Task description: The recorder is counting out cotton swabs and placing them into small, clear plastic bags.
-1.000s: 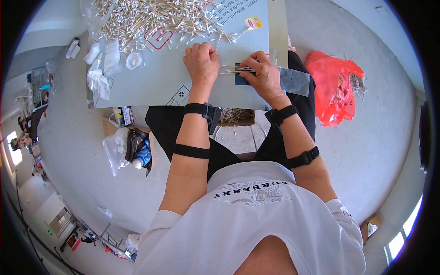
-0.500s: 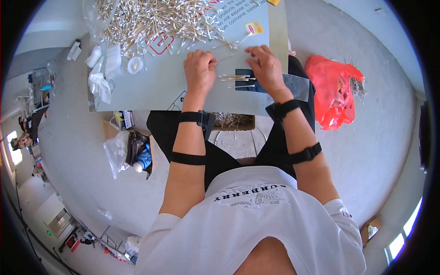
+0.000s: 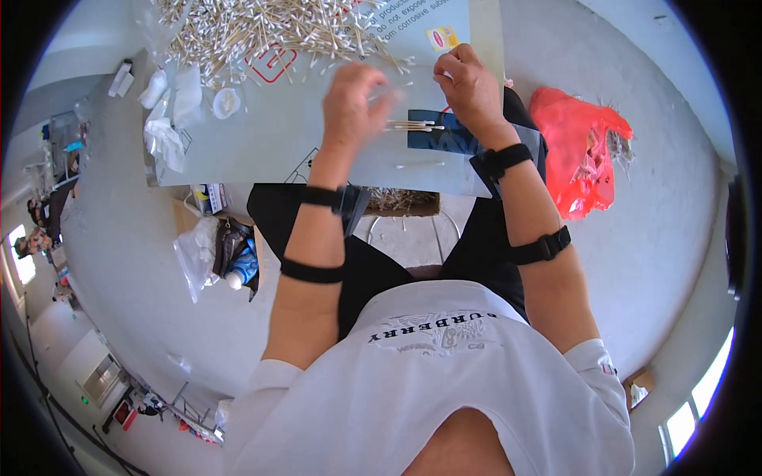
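My left hand (image 3: 353, 107) is over the board, below the big heap of cotton swabs (image 3: 262, 32). Motion smears its fingers, so what they hold, if anything, does not show. My right hand (image 3: 470, 91) has its fingers curled together just below a small yellow label (image 3: 442, 38); anything pinched between them is too small to make out. Between the hands a small row of cotton swabs (image 3: 413, 125) lies partly across a dark blue patch (image 3: 440, 141). Nearer to me, one single cotton swab (image 3: 421, 165) lies apart from that row.
The grey printed board (image 3: 238, 159) ends just above my lap. White crumpled plastic (image 3: 165, 144) and a small round white lid (image 3: 226, 103) sit at its left. A box of swabs (image 3: 401, 202) stands below the edge. Rightward is a red plastic bag (image 3: 579, 151).
My right hand has risen toward the yellow label, its fingers now drawn together. My left hand has shifted and blurs with motion. The single swab now lies farther from the row, nearer me.
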`<state>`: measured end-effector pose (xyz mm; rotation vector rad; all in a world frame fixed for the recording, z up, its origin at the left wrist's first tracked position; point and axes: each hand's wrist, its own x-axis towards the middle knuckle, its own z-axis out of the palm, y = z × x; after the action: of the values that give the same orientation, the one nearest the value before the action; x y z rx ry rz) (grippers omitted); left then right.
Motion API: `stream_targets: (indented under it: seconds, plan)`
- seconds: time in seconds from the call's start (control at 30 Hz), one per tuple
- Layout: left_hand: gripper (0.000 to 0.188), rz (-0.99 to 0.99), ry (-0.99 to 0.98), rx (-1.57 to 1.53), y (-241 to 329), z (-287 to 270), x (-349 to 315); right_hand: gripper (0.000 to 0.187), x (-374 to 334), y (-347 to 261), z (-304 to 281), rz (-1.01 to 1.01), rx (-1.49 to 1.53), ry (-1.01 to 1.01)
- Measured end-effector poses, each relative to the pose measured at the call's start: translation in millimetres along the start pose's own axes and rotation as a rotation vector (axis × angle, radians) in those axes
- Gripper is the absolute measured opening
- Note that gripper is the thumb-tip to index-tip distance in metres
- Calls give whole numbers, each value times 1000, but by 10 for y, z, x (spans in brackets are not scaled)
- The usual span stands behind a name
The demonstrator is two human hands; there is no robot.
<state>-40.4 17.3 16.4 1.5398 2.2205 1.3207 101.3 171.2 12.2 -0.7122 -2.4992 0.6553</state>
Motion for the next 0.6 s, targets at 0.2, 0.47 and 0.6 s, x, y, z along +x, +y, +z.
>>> stream_targets:
  seconds: [0.2,0.47,0.6]
  plan:
    - [29,348,-472,284,482,122,-659,15,-139,79,7,116,89,7]
    - [20,77,-145,277,402,262,-405,15,-21,47,55,158,38,80]
    - [26,5,135,249,113,190,-241,9,-5,80,93,146,11,17]
